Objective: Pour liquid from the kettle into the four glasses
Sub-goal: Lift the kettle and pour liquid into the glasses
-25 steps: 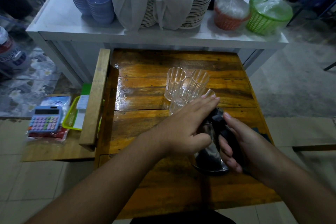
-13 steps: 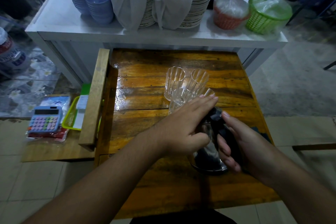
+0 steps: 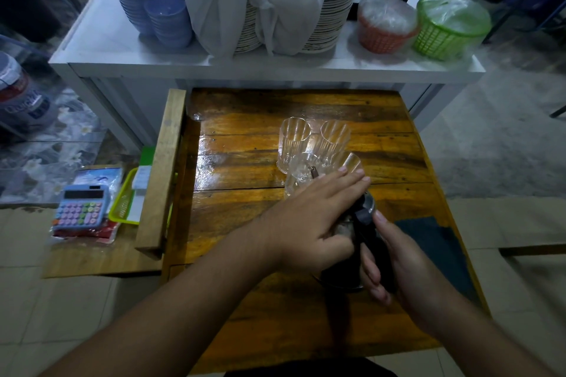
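- The kettle (image 3: 364, 211) stands on the wooden table (image 3: 245, 214) near its front edge and is mostly hidden. The left hand (image 3: 309, 220) lies flat-fingered on its lid, and the right hand (image 3: 407, 266) wraps its black handle.
- The bottle (image 3: 21, 101) at far left is cut off; its label starts "Quick", the rest blurred.
- Four glasses (image 3: 294, 141) cluster just beyond the kettle, the nearer two partly covered.

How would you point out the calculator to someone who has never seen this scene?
Start at the wooden table holding the glasses, then look to its left, at the lower wooden shelf. The calculator lies there beside a yellow-green tray; it alone is light blue with pastel keys.
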